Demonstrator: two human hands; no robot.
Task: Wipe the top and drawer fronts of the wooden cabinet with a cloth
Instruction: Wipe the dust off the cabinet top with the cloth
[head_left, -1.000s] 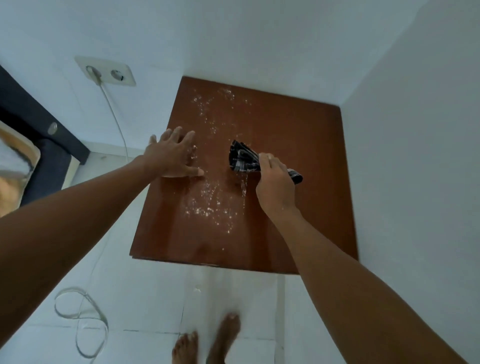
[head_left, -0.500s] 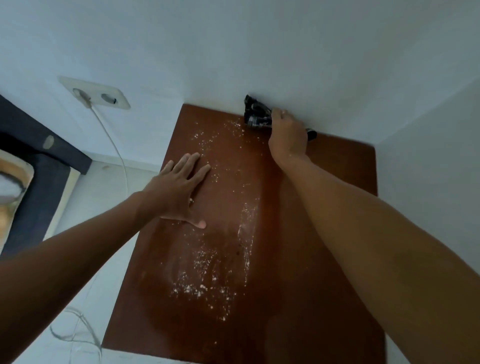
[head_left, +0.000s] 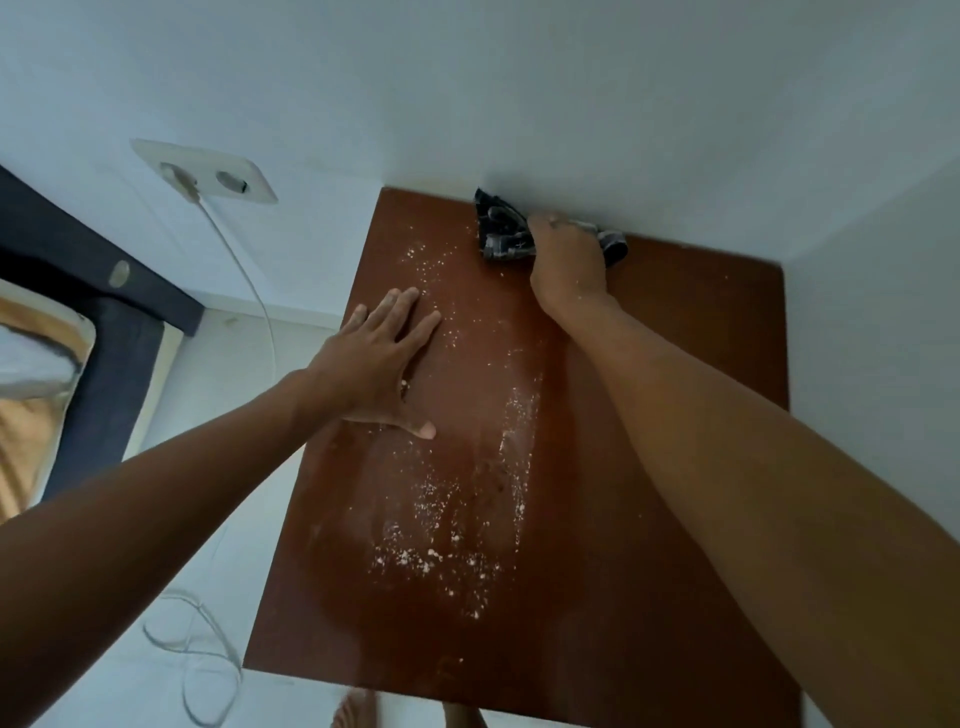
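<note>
Right hand (head_left: 569, 262) grips bunched cloth (head_left: 503, 231) at cabinet top (head_left: 675, 332) rear edge, likely to drag powder forward; left hand (head_left: 382, 358) flat, fingers straight, bracing.

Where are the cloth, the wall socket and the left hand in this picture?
cloth (head_left: 501, 231): head view, on the dark fold left of the right hand.
socket (head_left: 231, 182): head view, on the right outlet of the plate.
left hand (head_left: 376, 358): head view, on the back of the hand.
</note>
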